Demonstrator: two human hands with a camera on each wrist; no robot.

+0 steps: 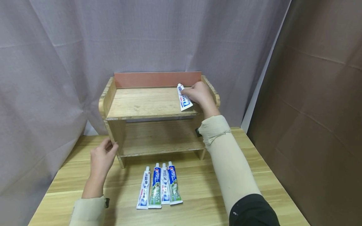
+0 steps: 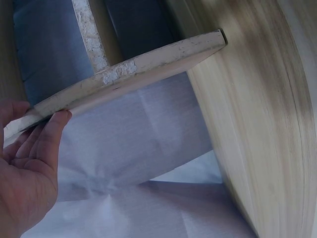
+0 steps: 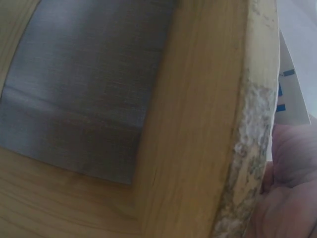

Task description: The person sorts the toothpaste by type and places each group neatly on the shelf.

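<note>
Over the right end of the upper board of a small wooden shelf [image 1: 141,102], my right hand [image 1: 201,93] pinches a white and blue toothpaste tube [image 1: 184,99], its cap pointing to the back. In the right wrist view part of the tube [image 3: 292,96] shows behind the board's worn edge. My left hand [image 1: 103,158] holds the shelf's left side panel low down; in the left wrist view the thumb and fingers [image 2: 52,136] lie on opposite faces of the panel [image 2: 148,62]. Several toothpaste tubes [image 1: 165,185] lie side by side in front of the shelf, caps toward it.
The shelf stands on a wood-grain table [image 1: 206,194]. It has a lower board [image 1: 161,138] and a reddish-brown back strip [image 1: 156,80] along the top. A grey curtain [image 1: 147,37] hangs behind, and a brown one [image 1: 311,110] on the right.
</note>
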